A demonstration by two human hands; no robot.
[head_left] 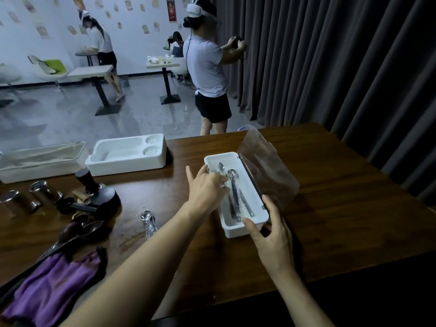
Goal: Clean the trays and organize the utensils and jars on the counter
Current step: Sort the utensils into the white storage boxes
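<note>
Head | left hand (205,190) on spoons (233,187) — right hand (271,237) grips utensil box (236,231)

Dim room: dark pleated curtain (330,55) at right, poster-hung white wall (132,17), glossy grey floor (70,119), pedestal tables (162,65).

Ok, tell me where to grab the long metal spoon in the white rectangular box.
Pinch the long metal spoon mid-handle, straight down from above: it lies flat lengthwise, the walls of the white rectangular box block the sides, and the clear hinged lid stands open.
</note>
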